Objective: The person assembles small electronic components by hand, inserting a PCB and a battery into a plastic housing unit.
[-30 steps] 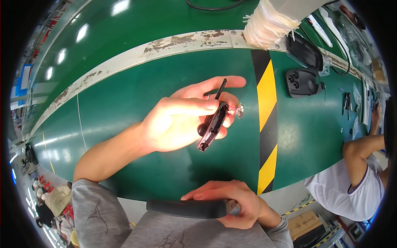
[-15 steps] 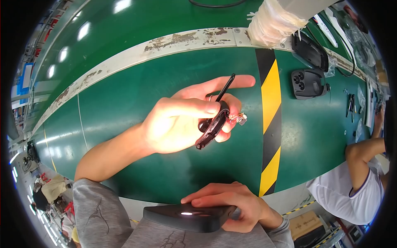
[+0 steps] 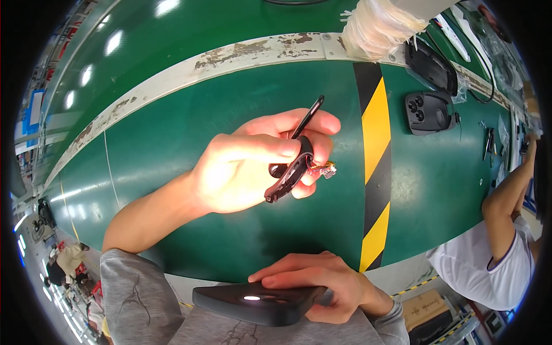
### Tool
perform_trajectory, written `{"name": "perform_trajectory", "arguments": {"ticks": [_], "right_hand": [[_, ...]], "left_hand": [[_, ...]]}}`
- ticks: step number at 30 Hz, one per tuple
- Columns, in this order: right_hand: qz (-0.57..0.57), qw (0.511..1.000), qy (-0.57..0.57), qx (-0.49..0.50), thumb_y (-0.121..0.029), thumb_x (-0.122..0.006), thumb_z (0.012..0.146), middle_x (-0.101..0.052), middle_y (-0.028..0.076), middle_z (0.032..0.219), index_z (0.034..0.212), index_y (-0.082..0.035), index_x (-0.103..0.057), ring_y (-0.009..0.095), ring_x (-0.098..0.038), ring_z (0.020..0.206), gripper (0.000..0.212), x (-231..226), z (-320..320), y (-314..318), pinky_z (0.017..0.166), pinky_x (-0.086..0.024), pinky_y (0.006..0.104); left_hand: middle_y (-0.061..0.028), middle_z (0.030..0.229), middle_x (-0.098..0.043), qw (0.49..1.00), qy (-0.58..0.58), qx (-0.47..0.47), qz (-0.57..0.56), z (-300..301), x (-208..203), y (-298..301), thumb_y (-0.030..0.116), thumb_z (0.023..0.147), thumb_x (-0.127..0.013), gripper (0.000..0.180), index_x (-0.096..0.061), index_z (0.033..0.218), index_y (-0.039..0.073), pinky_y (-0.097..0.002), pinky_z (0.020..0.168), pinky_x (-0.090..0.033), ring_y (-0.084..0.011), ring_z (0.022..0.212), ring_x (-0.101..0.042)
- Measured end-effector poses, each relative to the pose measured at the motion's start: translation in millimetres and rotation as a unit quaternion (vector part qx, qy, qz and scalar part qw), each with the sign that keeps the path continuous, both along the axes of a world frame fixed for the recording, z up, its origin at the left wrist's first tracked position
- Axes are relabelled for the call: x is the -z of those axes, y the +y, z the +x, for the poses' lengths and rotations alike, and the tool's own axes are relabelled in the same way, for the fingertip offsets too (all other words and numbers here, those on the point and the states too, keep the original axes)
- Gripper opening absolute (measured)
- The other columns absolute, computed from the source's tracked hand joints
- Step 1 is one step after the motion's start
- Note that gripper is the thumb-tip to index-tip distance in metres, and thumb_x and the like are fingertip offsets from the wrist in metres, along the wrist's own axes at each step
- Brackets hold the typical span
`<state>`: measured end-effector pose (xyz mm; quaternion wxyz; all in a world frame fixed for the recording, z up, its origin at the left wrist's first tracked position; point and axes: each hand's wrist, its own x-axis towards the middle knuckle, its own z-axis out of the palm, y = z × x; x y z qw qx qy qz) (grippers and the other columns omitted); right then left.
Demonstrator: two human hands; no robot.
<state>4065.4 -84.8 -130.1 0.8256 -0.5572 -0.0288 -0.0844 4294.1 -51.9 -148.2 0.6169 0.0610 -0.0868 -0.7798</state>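
Observation:
Over the middle of the bench my left hand [image 3: 236, 161] pinches a curved black plastic piece [image 3: 289, 178], possibly part of a headset, between thumb and fingers. A slim black rod [image 3: 308, 117] sticks up from the same grip. Thin wires lead from the piece to a small silvery component [image 3: 328, 170] hanging at its right side. Close to my body, my right hand [image 3: 330, 279] grips a dark smartphone [image 3: 259, 310], held almost flat, with a bright white spot on its upper face. Strong light falls on the left palm and fingers.
A yellow-and-black tape strip [image 3: 376, 172] crosses the green bench [image 3: 431, 190]. To its right lies an opened black case [image 3: 428, 112] with round recesses. A post wrapped in white material [image 3: 379, 31] stands at the far edge. A co-worker's arm [image 3: 509, 192] reaches in at the right.
My left hand has shifted slightly left with the black piece, and its index finger is more bent. The phone has moved a little left. The co-worker's arm has also shifted.

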Motion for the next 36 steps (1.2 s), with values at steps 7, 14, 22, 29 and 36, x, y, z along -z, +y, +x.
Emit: {"name": "perform_trajectory", "arguments": {"ticks": [7, 14, 22, 29, 36], "right_hand": [[0.001, 1.000, 0.007, 0.001, 0.002, -0.057, 0.062, -0.062, 0.027, 0.123, 0.127, 0.006, -0.056, 0.034, -0.066, 0.106, 0.066, 0.5, 0.3, 0.1, 0.087, -0.054, 0.0378], [0.009, 1.000, 0.029, -0.005, 0.001, -0.057, 0.066, -0.062, 0.027, 0.124, 0.127, 0.010, -0.054, 0.035, -0.065, 0.109, 0.062, -0.7, -3.4, -0.7, 0.092, -0.052, 0.0387], [0.012, 0.999, 0.042, 0.003, 0.000, -0.058, 0.069, -0.062, 0.025, 0.125, 0.129, 0.011, -0.053, 0.035, -0.064, 0.110, 0.061, -1.2, -4.7, 0.1, 0.094, -0.050, 0.0381], [-0.039, 0.998, 0.002, 0.045, 0.000, -0.061, 0.070, -0.062, 0.024, 0.124, 0.133, 0.010, -0.048, 0.021, -0.066, 0.078, 0.065, 1.5, -3.8, -2.2, 0.069, -0.051, 0.0279], [-0.012, 0.998, 0.028, 0.052, 0.002, -0.059, 0.067, -0.063, 0.021, 0.124, 0.134, 0.007, -0.047, 0.013, -0.060, 0.062, 0.068, -1.8, -4.9, -1.0, 0.052, -0.041, 0.0200]], "left_hand": [[-0.0063, 0.099, -0.053, 0.993, -0.079, -0.001, 0.090, -0.8, -11.1, 0.6, 0.008, 0.086, -0.059, 0.026, -0.045, 0.109, 0.010, -0.0319, 0.064, -0.041, -0.0179, 0.084, -0.051], [-0.0119, 0.106, -0.055, 0.998, -0.042, -0.007, 0.052, -0.6, -5.0, 1.0, 0.009, 0.093, -0.054, 0.011, -0.045, 0.098, 0.007, -0.0333, 0.073, -0.052, -0.0197, 0.094, -0.057], [-0.0116, 0.109, -0.053, 0.997, -0.054, -0.008, 0.056, 0.1, -2.9, -0.5, 0.011, 0.094, -0.054, 0.012, -0.043, 0.097, 0.008, -0.0314, 0.070, -0.050, -0.0171, 0.088, -0.058], [-0.0090, 0.111, -0.050, 0.998, -0.042, -0.006, 0.049, 0.1, -4.6, -1.5, 0.011, 0.095, -0.054, 0.013, -0.042, 0.101, 0.011, -0.0295, 0.068, -0.046, -0.0167, 0.090, -0.055], [-0.0075, 0.110, -0.048, 0.998, -0.049, -0.002, 0.041, 0.7, -3.9, -1.8, 0.012, 0.096, -0.054, 0.013, -0.043, 0.102, 0.012, -0.0280, 0.067, -0.041, -0.0169, 0.093, -0.052]]}}
